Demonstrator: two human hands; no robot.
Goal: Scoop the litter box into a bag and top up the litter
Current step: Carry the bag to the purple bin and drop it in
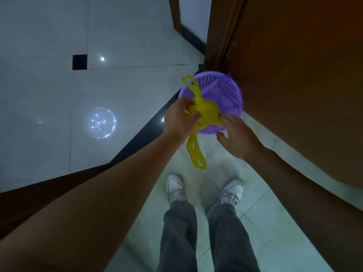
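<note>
A yellow plastic bag [208, 112] hangs over a round purple mesh bin [220, 89] that stands on the floor in a doorway. My left hand [179, 117] grips the bag's left side, with one handle loop sticking up and another dangling below. Straight fingertips of my right hand [234, 130] touch the bag's right edge above the bin's rim. A purple liner shows inside the bin. No litter box or scoop is in view.
A brown wooden door [294, 75] stands close on the right, right behind the bin. A dark threshold strip [145, 132] crosses the pale tiled floor. My feet in white shoes [175, 188] stand just before the bin.
</note>
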